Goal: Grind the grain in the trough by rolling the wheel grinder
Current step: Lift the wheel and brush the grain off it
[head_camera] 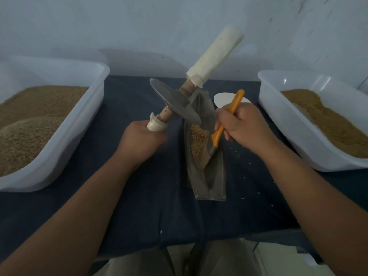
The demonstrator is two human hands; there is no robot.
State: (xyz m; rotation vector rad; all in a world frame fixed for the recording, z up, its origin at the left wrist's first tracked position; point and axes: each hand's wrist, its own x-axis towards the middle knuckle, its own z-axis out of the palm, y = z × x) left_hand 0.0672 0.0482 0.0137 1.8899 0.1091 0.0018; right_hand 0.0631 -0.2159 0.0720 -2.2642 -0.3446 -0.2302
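A narrow metal trough (217, 176) lies on the dark cloth in the middle, with a small heap of grain (199, 139) in its groove. My left hand (141, 140) grips the near wrapped handle of the wheel grinder; its metal disc (173, 101) is tilted, and its lower edge is at the trough's far part. The far handle (217, 56) points up and away. My right hand (242, 129) holds an orange-handled scraper (229, 120), whose metal blade rests in the trough beside the grain.
A white plastic tub (65, 136) full of grain stands at the left. Another tub (278, 120) with brown ground grain stands at the right. A white spoon-like object (221, 99) lies behind my right hand. Loose grains dot the cloth (139, 206).
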